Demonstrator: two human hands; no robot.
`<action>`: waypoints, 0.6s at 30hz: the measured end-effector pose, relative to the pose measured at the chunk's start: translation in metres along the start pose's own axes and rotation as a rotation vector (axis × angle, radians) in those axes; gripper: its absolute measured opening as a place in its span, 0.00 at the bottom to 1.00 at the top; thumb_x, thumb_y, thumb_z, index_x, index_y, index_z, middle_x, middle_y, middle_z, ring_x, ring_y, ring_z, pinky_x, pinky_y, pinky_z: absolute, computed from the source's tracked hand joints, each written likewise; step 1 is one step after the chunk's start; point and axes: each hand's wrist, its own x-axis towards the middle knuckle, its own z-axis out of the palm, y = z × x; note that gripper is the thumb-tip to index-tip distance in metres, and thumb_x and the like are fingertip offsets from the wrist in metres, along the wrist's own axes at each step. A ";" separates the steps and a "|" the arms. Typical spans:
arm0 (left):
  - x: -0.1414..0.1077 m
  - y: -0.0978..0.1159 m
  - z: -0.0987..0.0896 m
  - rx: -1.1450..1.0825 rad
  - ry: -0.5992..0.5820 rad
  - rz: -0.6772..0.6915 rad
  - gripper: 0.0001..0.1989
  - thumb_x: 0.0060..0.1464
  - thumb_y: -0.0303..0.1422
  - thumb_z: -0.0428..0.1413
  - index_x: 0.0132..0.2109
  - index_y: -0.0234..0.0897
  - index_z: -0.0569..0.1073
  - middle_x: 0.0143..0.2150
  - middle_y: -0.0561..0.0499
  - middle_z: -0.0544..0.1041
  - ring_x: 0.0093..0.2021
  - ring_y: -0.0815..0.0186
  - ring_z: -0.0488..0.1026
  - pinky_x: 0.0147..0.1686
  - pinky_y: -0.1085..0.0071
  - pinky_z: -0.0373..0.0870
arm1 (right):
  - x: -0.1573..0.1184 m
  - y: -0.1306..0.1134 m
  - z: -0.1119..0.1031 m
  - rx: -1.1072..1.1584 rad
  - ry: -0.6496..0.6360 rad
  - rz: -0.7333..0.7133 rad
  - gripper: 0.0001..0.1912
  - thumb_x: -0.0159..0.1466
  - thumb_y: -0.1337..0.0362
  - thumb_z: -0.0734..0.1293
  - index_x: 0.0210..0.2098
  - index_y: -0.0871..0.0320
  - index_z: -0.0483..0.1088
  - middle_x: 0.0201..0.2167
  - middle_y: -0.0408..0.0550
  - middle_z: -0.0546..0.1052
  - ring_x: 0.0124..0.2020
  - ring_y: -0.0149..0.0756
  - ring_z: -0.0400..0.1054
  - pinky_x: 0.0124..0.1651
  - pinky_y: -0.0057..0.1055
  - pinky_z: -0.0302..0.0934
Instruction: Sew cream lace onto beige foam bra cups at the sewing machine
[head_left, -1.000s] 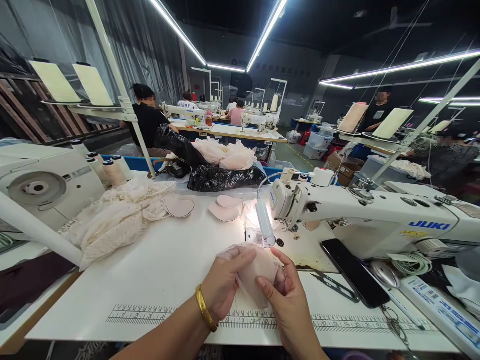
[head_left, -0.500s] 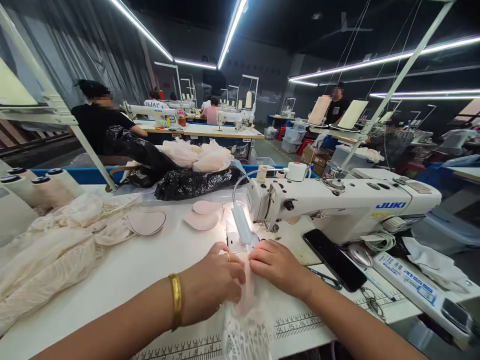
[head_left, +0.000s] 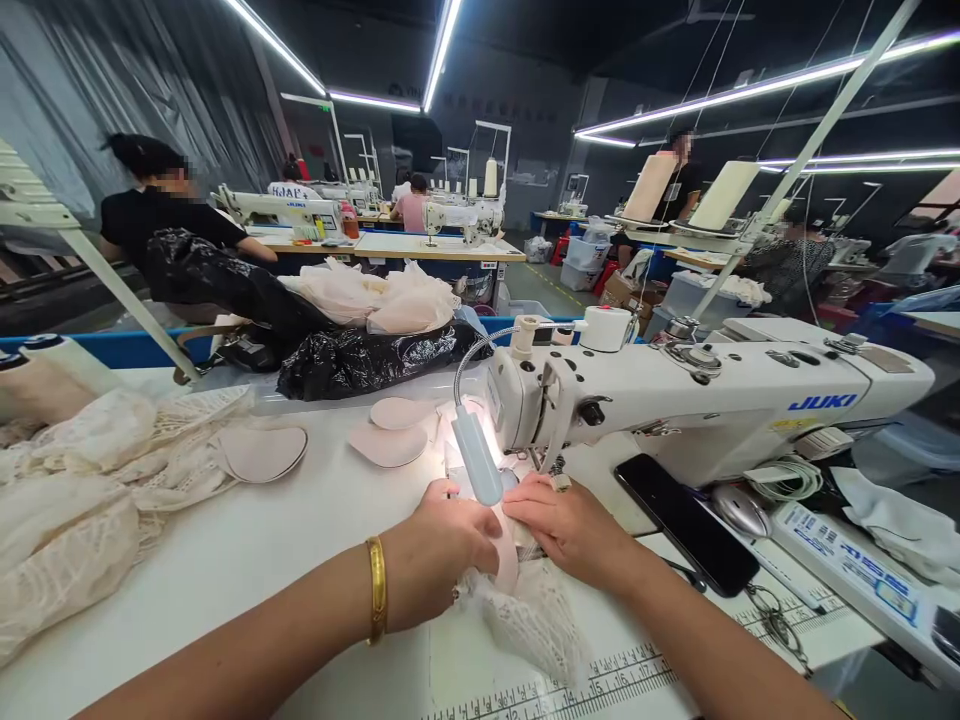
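At the needle end of the white sewing machine (head_left: 637,390), both hands hold a pale pink bra cup (head_left: 507,560) with cream lace (head_left: 536,620) trailing toward me. My left hand (head_left: 446,555) is closed round its left edge, thumb side toward the needle plate. My right hand (head_left: 574,530) has its fingers together on the cup's right edge, just below the presser foot; the fingertips are partly hidden. A small lamp (head_left: 477,455) on a bendy neck lights the spot and covers part of the stitching area.
Loose pink bra cups (head_left: 388,446) lie behind my left hand, another cup (head_left: 262,455) beside a heap of lace (head_left: 82,510). A phone (head_left: 686,525), a mouse (head_left: 741,510) and a long box (head_left: 862,575) sit at right. A black plastic bag (head_left: 375,355) lies behind; co-workers sit beyond.
The lace end has swung right across the printed ruler, and the pink cup has turned with it. My left hand has closed more on the cup's edge. The view has shifted slightly.
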 end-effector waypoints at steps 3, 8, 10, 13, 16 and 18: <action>0.002 0.004 -0.006 0.007 -0.012 -0.010 0.24 0.27 0.17 0.56 0.32 0.47 0.82 0.51 0.51 0.80 0.48 0.46 0.71 0.44 0.59 0.60 | 0.002 0.002 0.001 -0.034 -0.109 -0.038 0.21 0.67 0.74 0.60 0.44 0.46 0.80 0.38 0.45 0.83 0.44 0.44 0.73 0.45 0.39 0.67; 0.006 0.020 -0.021 -0.010 -0.102 -0.065 0.24 0.30 0.17 0.56 0.34 0.45 0.83 0.54 0.49 0.78 0.43 0.50 0.73 0.47 0.56 0.59 | 0.000 0.002 0.001 -0.078 -0.106 -0.050 0.24 0.66 0.77 0.58 0.47 0.47 0.78 0.39 0.46 0.82 0.45 0.44 0.73 0.46 0.40 0.67; 0.006 0.024 -0.022 0.003 -0.156 -0.113 0.24 0.32 0.16 0.56 0.35 0.45 0.83 0.57 0.49 0.76 0.44 0.49 0.72 0.47 0.55 0.60 | 0.000 0.001 0.000 -0.104 -0.112 -0.060 0.23 0.66 0.77 0.58 0.47 0.48 0.78 0.39 0.46 0.82 0.45 0.44 0.72 0.44 0.39 0.67; 0.006 0.026 -0.017 0.039 -0.203 -0.185 0.26 0.32 0.16 0.58 0.37 0.47 0.82 0.60 0.50 0.74 0.50 0.45 0.69 0.47 0.55 0.62 | -0.002 0.001 0.000 -0.141 -0.118 -0.069 0.21 0.66 0.77 0.59 0.47 0.49 0.77 0.38 0.46 0.81 0.45 0.43 0.72 0.43 0.38 0.67; 0.005 0.022 -0.012 0.070 -0.223 -0.225 0.27 0.30 0.17 0.59 0.38 0.48 0.82 0.61 0.53 0.72 0.53 0.43 0.66 0.47 0.56 0.65 | -0.002 0.002 0.000 -0.178 -0.120 -0.075 0.20 0.67 0.77 0.59 0.46 0.50 0.77 0.37 0.46 0.81 0.44 0.43 0.71 0.42 0.37 0.66; 0.003 0.018 -0.011 0.093 -0.241 -0.211 0.27 0.30 0.17 0.59 0.38 0.49 0.82 0.62 0.54 0.71 0.54 0.44 0.66 0.46 0.57 0.66 | -0.003 0.002 0.001 -0.204 -0.121 -0.082 0.19 0.67 0.77 0.59 0.46 0.50 0.76 0.37 0.46 0.80 0.43 0.42 0.72 0.41 0.37 0.66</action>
